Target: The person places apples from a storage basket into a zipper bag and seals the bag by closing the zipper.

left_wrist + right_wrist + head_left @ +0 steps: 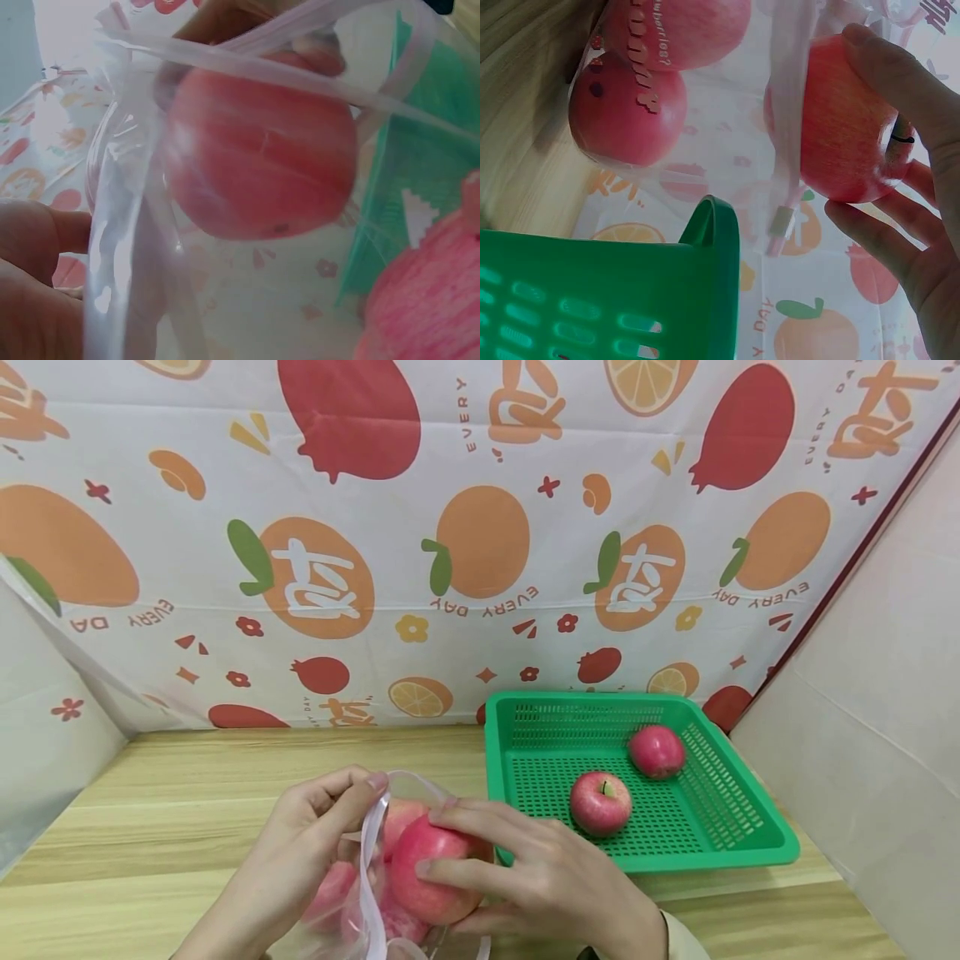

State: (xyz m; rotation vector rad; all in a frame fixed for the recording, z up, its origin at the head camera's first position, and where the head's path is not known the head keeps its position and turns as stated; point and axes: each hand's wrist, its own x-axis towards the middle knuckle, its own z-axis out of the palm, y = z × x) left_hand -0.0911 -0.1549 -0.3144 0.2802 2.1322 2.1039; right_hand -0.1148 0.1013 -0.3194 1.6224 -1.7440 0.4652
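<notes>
Right hand [543, 860] curled round glossy pinkish-red apple [437, 845], left hand [303, 839] pinching clear bag [369, 897] rim, near basket's [645, 863] front-left corner.

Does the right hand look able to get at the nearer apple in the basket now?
Probably not yet: the right hand grips another apple at the bag mouth. Were it free, likely yes: nothing covers the nearer apple in the open basket.

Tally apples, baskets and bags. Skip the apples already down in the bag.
Apples: 3 (2 in basket, 1 in right hand)
Basket: 1
Bag: 1
Total: 5
</notes>
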